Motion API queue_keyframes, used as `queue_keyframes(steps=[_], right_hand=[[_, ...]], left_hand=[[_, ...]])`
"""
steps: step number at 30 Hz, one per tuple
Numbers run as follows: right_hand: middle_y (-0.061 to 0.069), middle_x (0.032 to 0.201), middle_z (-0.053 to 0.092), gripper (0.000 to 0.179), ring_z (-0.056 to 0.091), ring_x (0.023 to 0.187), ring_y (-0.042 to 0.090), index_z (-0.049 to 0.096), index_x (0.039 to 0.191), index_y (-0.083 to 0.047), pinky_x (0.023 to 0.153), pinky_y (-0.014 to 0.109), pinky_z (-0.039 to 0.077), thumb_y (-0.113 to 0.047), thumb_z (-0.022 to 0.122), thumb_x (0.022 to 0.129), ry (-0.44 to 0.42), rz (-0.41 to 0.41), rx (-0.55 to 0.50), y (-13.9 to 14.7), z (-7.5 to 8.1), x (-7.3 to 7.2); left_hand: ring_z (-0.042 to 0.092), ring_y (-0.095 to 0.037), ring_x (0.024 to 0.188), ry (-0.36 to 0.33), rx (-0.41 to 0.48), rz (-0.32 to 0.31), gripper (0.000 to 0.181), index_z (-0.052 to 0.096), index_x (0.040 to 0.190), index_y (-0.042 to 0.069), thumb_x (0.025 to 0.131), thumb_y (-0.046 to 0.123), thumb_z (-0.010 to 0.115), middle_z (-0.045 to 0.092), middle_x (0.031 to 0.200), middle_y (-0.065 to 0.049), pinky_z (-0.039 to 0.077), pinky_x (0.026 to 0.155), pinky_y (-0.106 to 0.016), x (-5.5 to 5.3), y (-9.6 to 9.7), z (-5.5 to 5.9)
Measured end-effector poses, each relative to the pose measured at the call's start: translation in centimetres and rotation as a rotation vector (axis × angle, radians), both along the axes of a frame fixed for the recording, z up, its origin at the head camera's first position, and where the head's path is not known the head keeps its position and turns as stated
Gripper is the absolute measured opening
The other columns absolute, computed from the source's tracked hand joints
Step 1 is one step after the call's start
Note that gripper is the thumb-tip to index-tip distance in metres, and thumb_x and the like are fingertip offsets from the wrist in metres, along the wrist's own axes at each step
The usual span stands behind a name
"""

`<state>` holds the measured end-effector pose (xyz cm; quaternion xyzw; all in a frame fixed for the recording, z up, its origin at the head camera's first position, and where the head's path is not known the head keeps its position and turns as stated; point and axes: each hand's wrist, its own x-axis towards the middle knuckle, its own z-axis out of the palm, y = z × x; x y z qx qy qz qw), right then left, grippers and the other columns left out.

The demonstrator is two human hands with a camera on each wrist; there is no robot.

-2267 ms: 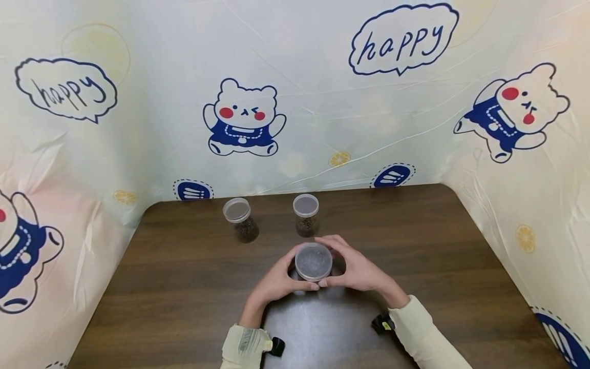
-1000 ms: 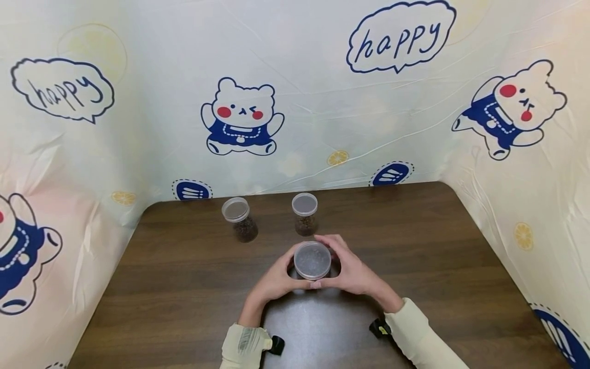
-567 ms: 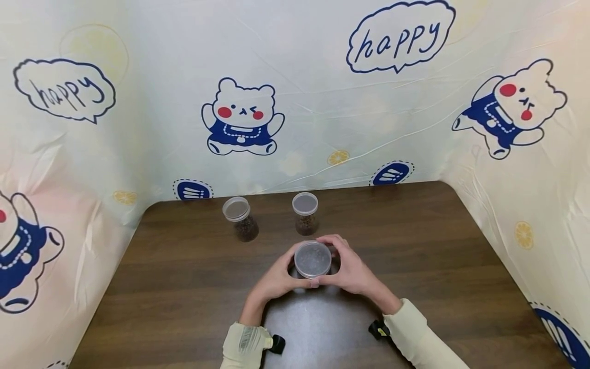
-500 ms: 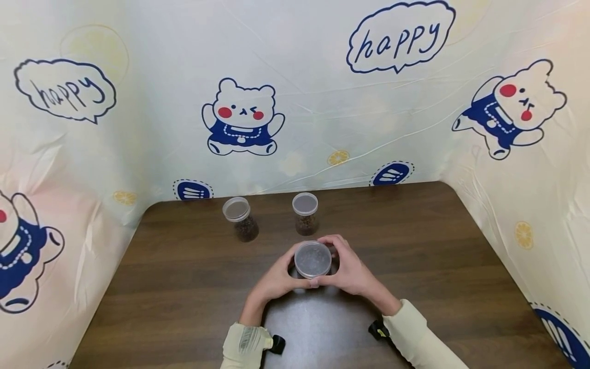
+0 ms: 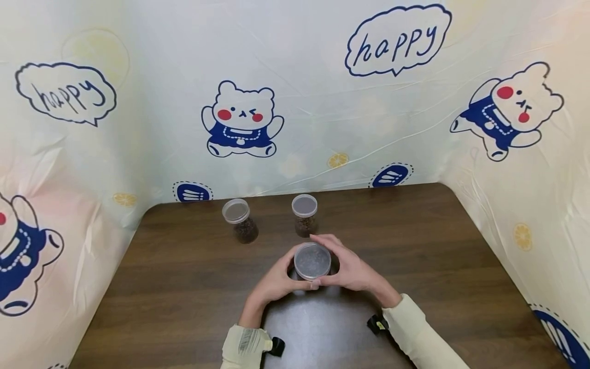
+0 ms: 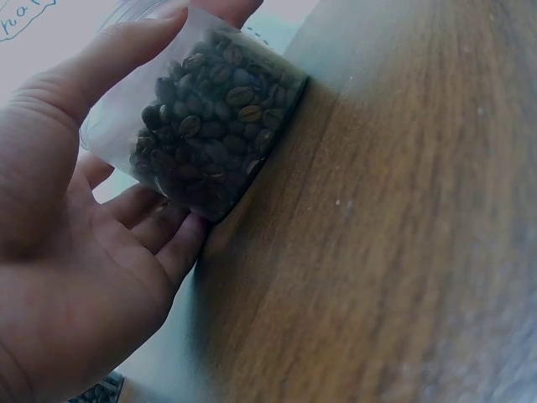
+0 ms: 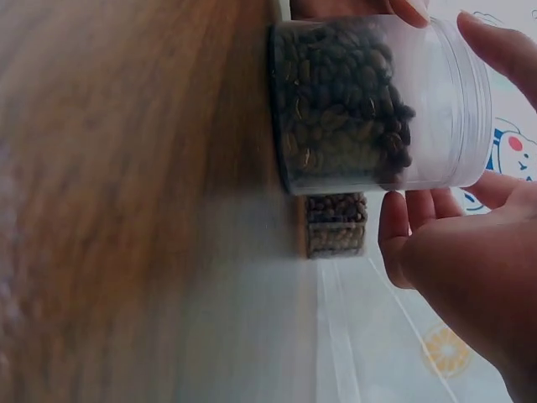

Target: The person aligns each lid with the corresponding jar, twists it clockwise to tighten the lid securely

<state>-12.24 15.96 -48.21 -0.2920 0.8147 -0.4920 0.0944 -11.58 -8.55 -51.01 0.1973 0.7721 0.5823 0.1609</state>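
Observation:
A clear plastic jar (image 7: 344, 101) about two-thirds full of dark coffee beans (image 6: 210, 126) stands upright on the wooden table. Its round, translucent lid (image 5: 312, 261) is on top. My left hand (image 5: 277, 278) curves round the left side of the jar, thumb across the near side and fingers low behind. My right hand (image 5: 351, 267) grips round the lid's right side, its thumb and index finger at the lid's rim. Both thumb tips meet at the near side in the head view. The right hand's lower fingers sit just off the jar wall in the right wrist view.
Two slimmer lidded jars stand behind the held one: a left jar (image 5: 244, 228) and a right jar (image 5: 306, 223), both with dark contents. The brown table (image 5: 175, 292) backs onto a printed curtain (image 5: 304, 102) that also rises at both sides.
My right hand has shifted slightly round the lid, its index finger reaching further left along the far rim. The left hand and the jar stay in place.

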Motion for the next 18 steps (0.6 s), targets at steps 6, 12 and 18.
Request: queue_keyframes(steps=[6, 12, 18], right_hand=[[0.004, 0.151, 0.050, 0.089, 0.053, 0.135, 0.025, 0.047, 0.159, -0.023, 0.111, 0.046, 0.046, -0.030, 0.092, 0.082, 0.030, -0.055, 0.027, -0.4, 0.4, 0.5], [0.008, 0.134, 0.056, 0.092, 0.052, 0.124, 0.021, 0.054, 0.152, -0.009, 0.103, 0.044, 0.051, -0.034, 0.097, 0.074, 0.074, -0.260, 0.116, -2.1, 1.1, 2.2], [0.010, 0.123, 0.055, 0.094, 0.049, 0.114, 0.020, 0.056, 0.143, -0.006, 0.094, 0.040, 0.051, -0.040, 0.101, 0.067, 0.086, -0.438, 0.163, -3.6, 1.3, 3.4]], left_hand=[[0.053, -0.017, 0.141, 0.000, 0.000, 0.010, 0.091, 0.045, 0.154, 0.038, 0.080, 0.023, 0.095, 0.056, 0.154, 0.009, 0.039, 0.119, -0.035, 0.0, 0.0, 0.0], [0.052, -0.023, 0.142, 0.007, 0.006, 0.016, 0.091, 0.045, 0.156, 0.031, 0.080, 0.019, 0.094, 0.056, 0.156, 0.001, 0.040, 0.117, -0.032, 0.2, -0.1, 0.0], [0.052, -0.026, 0.141, 0.010, 0.020, 0.014, 0.090, 0.046, 0.157, 0.026, 0.080, 0.014, 0.093, 0.056, 0.155, -0.005, 0.041, 0.114, -0.027, 0.2, -0.1, 0.0]])
